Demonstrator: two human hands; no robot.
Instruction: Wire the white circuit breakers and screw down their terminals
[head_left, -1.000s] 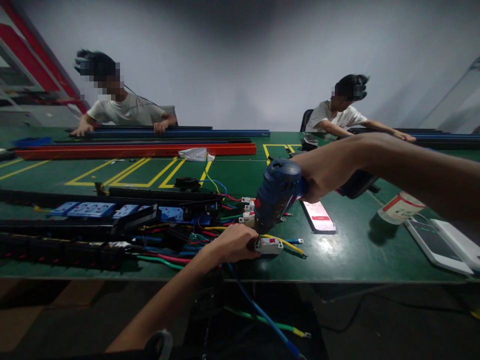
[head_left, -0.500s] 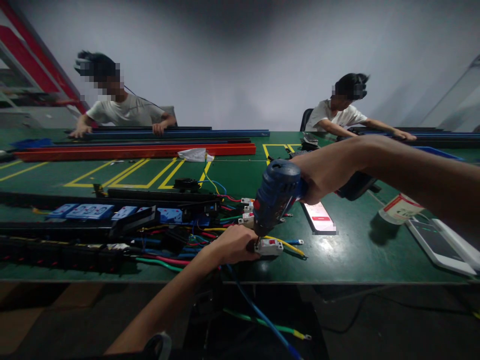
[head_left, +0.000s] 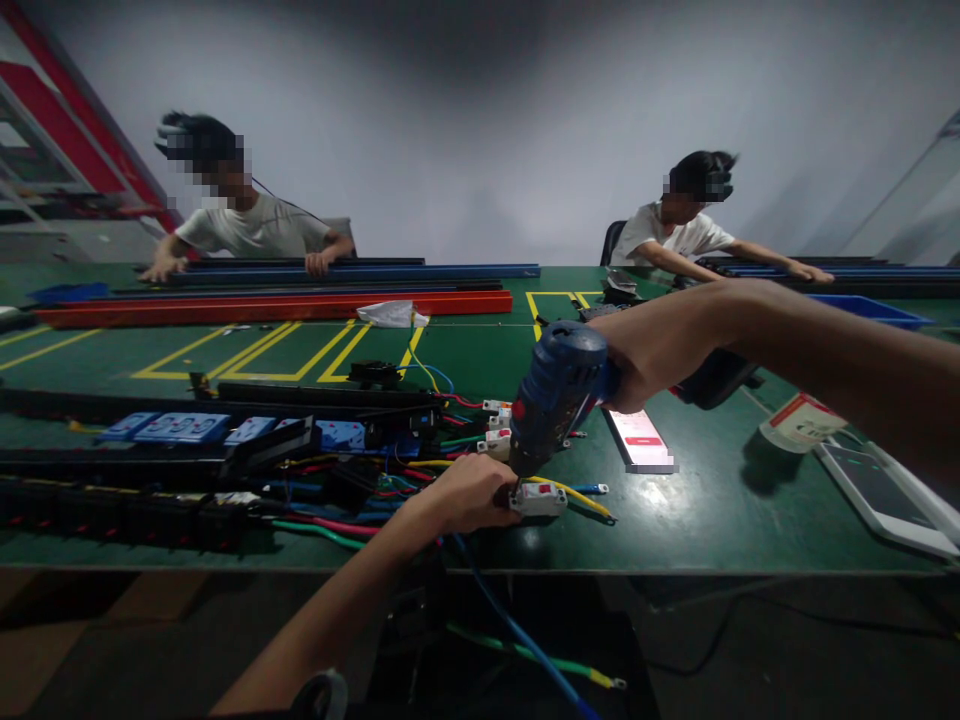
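My right hand (head_left: 646,348) is wrapped round the handle of a blue cordless drill (head_left: 559,375), which points down. Its tip meets the left end of a white circuit breaker (head_left: 541,499) with a red switch. Fingers closed, my left hand (head_left: 474,492) grips the breaker's left end and the wires there; the fingertips are partly hidden. Yellow and blue wires with metal lugs lie just behind the breaker. Two more white breakers, a nearer one (head_left: 495,441) and a farther one (head_left: 496,407), sit behind the drill.
Black power strips with blue sockets (head_left: 191,427) lie to the left. A phone (head_left: 641,440), a plastic tub (head_left: 799,422) and a white device (head_left: 885,495) stand right. An orange rail (head_left: 285,305) lies farther back. Two people work across the green table (head_left: 720,520). Wires hang over the front edge.
The view has shifted slightly. My right hand and the drill remain over the breaker, the drill a touch more upright. My left hand keeps its grip.
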